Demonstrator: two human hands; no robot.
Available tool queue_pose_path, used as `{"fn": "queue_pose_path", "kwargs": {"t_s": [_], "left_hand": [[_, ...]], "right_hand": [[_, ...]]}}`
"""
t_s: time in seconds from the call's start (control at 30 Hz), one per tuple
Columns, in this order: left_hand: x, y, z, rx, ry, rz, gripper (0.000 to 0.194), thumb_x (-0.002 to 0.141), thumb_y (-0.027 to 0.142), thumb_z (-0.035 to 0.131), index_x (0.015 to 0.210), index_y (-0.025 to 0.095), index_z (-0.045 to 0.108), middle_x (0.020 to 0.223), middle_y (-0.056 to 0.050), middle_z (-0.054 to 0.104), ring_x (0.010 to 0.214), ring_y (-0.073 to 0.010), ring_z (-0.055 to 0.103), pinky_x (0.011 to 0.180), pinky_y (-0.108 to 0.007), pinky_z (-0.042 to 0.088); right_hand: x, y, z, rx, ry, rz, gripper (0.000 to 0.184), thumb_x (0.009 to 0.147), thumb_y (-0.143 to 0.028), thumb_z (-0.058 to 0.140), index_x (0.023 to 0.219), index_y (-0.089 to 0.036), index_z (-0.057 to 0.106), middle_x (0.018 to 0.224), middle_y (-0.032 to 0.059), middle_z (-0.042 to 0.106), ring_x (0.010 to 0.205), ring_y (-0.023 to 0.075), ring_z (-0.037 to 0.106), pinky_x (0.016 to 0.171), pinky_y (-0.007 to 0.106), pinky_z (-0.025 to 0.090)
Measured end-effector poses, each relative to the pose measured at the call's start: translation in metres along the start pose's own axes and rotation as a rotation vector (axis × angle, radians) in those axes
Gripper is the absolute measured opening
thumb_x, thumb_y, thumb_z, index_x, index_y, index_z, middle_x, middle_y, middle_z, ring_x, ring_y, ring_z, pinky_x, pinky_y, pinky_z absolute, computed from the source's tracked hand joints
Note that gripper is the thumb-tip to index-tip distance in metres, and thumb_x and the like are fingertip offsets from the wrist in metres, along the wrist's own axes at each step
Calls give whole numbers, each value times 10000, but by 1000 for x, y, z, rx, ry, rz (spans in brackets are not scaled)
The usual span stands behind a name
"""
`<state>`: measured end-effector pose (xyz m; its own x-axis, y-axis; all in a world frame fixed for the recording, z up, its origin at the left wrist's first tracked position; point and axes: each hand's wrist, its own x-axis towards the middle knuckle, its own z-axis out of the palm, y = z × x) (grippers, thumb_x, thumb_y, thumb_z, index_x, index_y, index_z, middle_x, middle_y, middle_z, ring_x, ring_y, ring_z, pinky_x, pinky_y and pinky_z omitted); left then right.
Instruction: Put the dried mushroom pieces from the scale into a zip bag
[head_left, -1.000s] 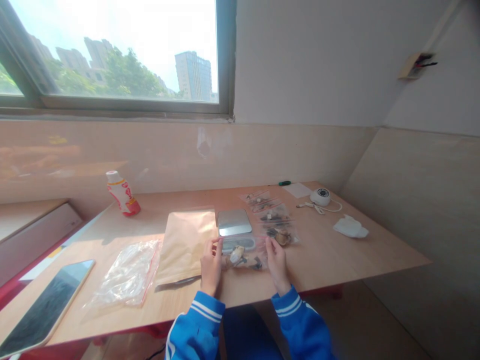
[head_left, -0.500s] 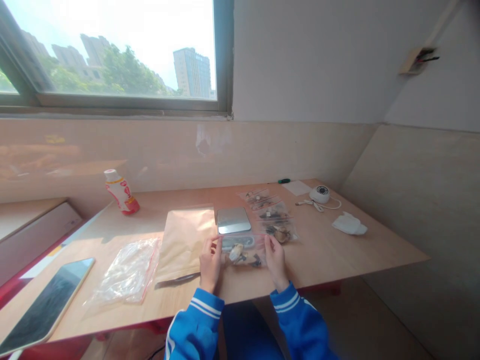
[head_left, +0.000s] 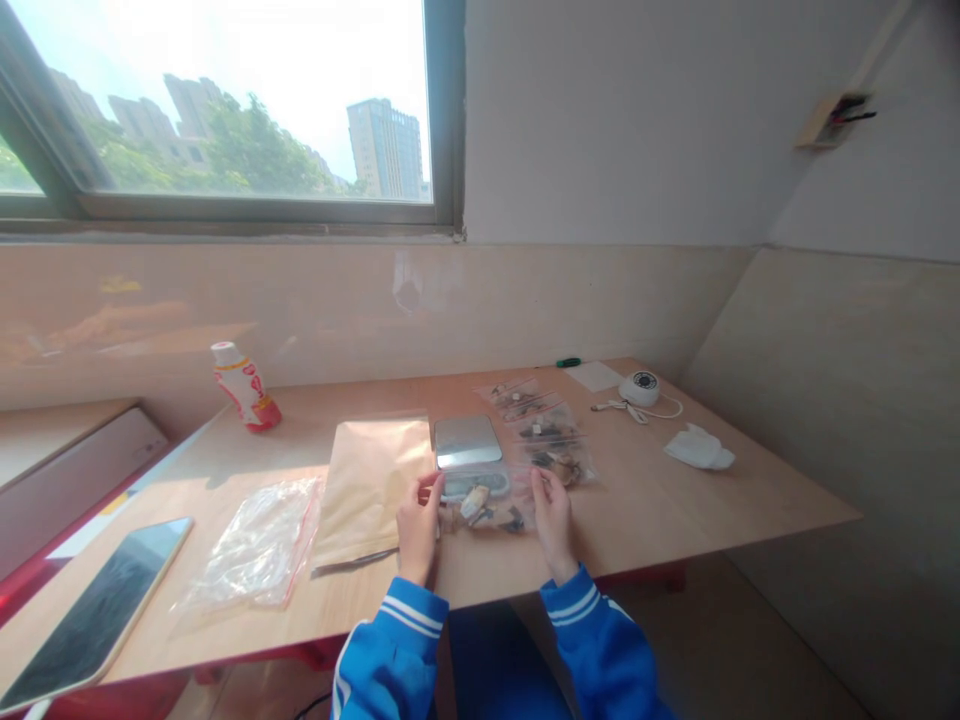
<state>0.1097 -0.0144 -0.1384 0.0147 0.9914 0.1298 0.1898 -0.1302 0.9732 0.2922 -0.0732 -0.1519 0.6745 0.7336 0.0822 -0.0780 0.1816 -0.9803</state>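
Observation:
Between my hands is a clear zip bag (head_left: 487, 515) with pale and dark dried pieces inside. My left hand (head_left: 420, 520) pinches its upper left corner, fingers closed. At the upper right corner, my right hand (head_left: 552, 518) is closed on the bag too. Just beyond the bag lies a small silver scale (head_left: 467, 443), its near part seen through the plastic. Several filled zip bags (head_left: 544, 430) lie in an overlapping row to the right of the scale. A brown paper bag (head_left: 375, 490) rests flat beside my left hand.
Left of the paper bag lie clear plastic bags (head_left: 259, 545) and a phone (head_left: 97, 615). A white and red bottle (head_left: 246, 388) stands behind them. At the right are a white round device (head_left: 639, 388) with a cable, a crumpled tissue (head_left: 699, 447), paper (head_left: 595, 376) and a green-handled tool (head_left: 568, 362).
Both hands stay at the bag's corners with almost no movement. The bag's top edge sits very slightly lower, and the view has shifted a little.

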Motion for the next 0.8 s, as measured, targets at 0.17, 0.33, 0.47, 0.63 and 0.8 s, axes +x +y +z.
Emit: {"fn": "queue_pose_path", "kwargs": {"t_s": [0.17, 0.33, 0.47, 0.63, 0.8], "left_hand": [[0, 0, 0, -5, -4, 13, 506, 774, 596, 536, 1013, 161, 635, 761, -46, 662, 660, -175, 611, 601, -283, 477], [-1, 2, 0, 2, 18, 22, 519, 763, 615, 534, 969, 152, 643, 721, -40, 640, 646, -177, 599, 610, -293, 470], [-2, 2, 0, -20, 28, -1, 520, 747, 628, 546, 953, 160, 645, 727, -35, 645, 631, -166, 587, 599, -281, 461], [-2, 2, 0, -18, 40, -2, 515, 748, 630, 543, 945, 164, 639, 705, -24, 628, 609, -159, 571, 592, -282, 457], [-2, 2, 1, 17, 33, 19, 502, 771, 615, 523, 948, 156, 628, 710, -32, 616, 626, -167, 569, 620, -298, 464]], "right_hand": [[0, -1, -1, -25, -3, -16, 391, 765, -573, 594, 883, -200, 598, 853, 76, 723, 662, 213, 670, 579, 304, 509], [-3, -8, 0, 23, 10, -5, 377, 757, -553, 613, 882, -197, 604, 853, 60, 718, 667, 188, 659, 572, 275, 505], [-6, -12, 1, 77, -19, 37, 361, 751, -528, 637, 889, -196, 608, 818, 29, 707, 637, 151, 641, 539, 235, 493], [-7, -13, 0, 71, -10, 2, 343, 744, -500, 656, 886, -190, 618, 749, 18, 695, 630, 153, 643, 546, 237, 487], [-5, -10, -1, 38, -6, -34, 339, 762, -497, 638, 880, -180, 617, 804, 44, 704, 654, 164, 651, 576, 256, 491]]}}
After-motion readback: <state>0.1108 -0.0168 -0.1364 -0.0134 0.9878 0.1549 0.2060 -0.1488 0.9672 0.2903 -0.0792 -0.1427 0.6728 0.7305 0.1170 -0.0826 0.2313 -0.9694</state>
